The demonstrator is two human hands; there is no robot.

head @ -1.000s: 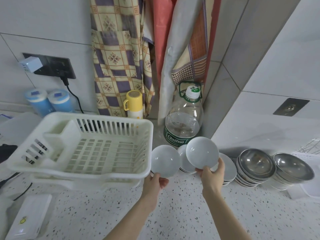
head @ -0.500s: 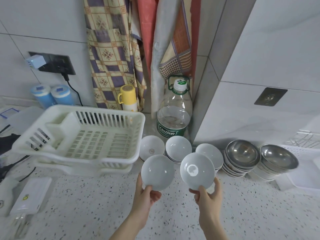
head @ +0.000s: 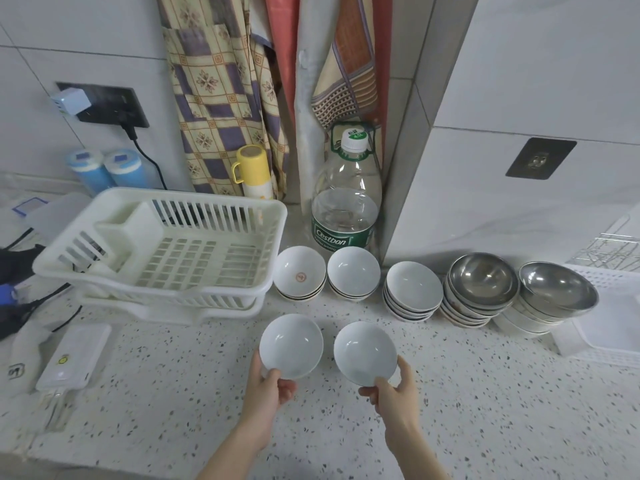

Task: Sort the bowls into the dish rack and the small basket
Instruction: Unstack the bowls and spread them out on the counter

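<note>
Mid-sort, early by my read: I hold one white bowl per hand over tabletop (head: 485, 410). Left hand (head: 266, 389) pinches rim of left bowl (head: 291, 345); right hand (head: 394, 389) pinches rim of right bowl (head: 365, 352). Dish rack (head: 166, 251) sits just left, nothing in it. Next move, I judge: swing both left, set inside rack. White bowl stacks (head: 353, 275) and steel bowl stacks (head: 481, 284) wait behind. Small basket (head: 609, 327) at right edge, contents not visible.
</note>
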